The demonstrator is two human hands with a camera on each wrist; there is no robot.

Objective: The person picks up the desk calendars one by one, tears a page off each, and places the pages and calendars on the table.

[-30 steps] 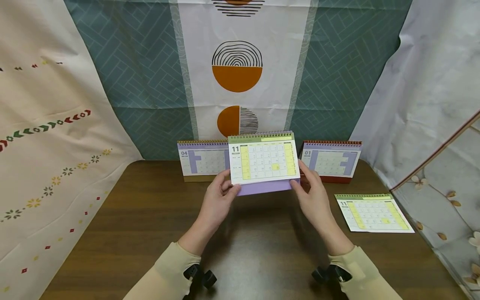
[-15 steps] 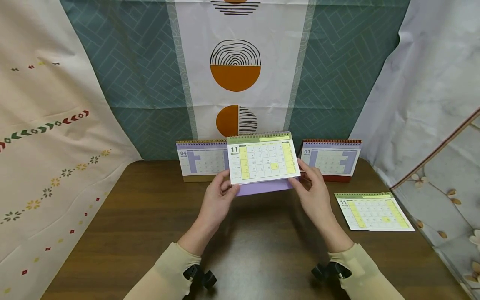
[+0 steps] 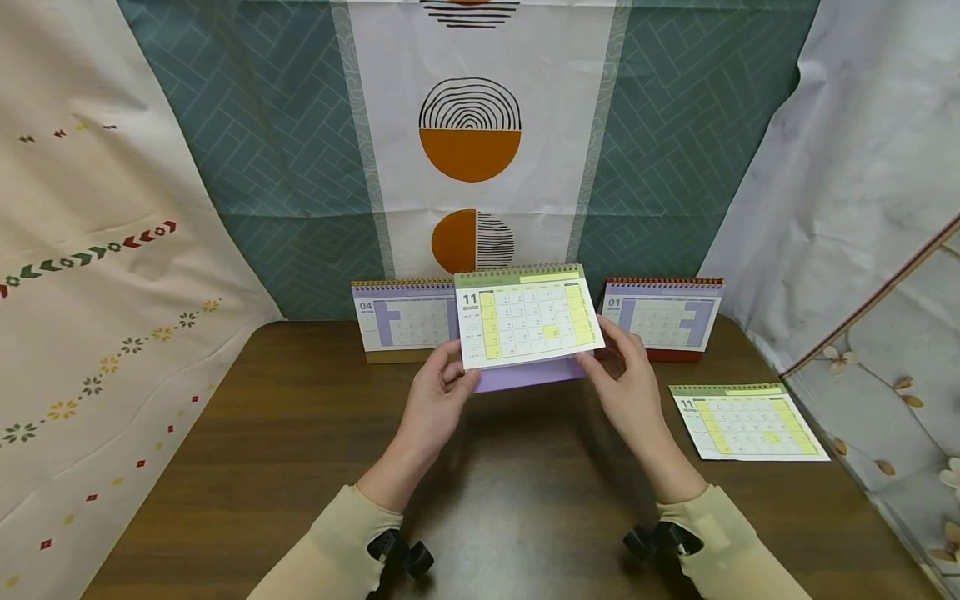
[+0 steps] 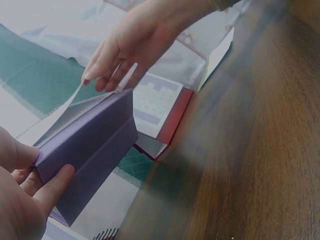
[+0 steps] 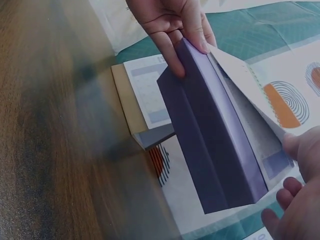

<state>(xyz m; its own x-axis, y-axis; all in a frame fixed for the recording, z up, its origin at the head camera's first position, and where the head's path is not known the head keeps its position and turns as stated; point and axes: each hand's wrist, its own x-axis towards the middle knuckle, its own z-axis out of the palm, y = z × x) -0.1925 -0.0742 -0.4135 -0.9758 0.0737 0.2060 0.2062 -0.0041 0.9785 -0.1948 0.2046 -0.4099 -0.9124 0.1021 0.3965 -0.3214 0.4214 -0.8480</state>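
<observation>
A desk calendar [image 3: 528, 321] with a purple base [image 4: 95, 135] is held up off the table, tilted back, its page showing 11 with yellow columns. My left hand [image 3: 435, 392] grips its lower left corner, thumb in front and fingers under the base in the left wrist view. At the lower right, my right hand [image 3: 626, 392] pinches the corner of the front page [image 5: 250, 90] between thumb and forefinger. That page bends away from the sheets behind it. The other right fingers hang curled, apart from the base.
Behind stand two desk calendars: one showing 04 [image 3: 405, 321] on a tan base, one showing 01 [image 3: 663, 321] on a red base. A loose page [image 3: 750, 423] showing 11 lies at the right of the wooden table [image 3: 247, 467]. Fabric [image 3: 300, 167] hangs behind.
The front page's lower right corner has lifted up and outward from the purple base, with my right fingers on it. My left hand has stayed nearly still.
</observation>
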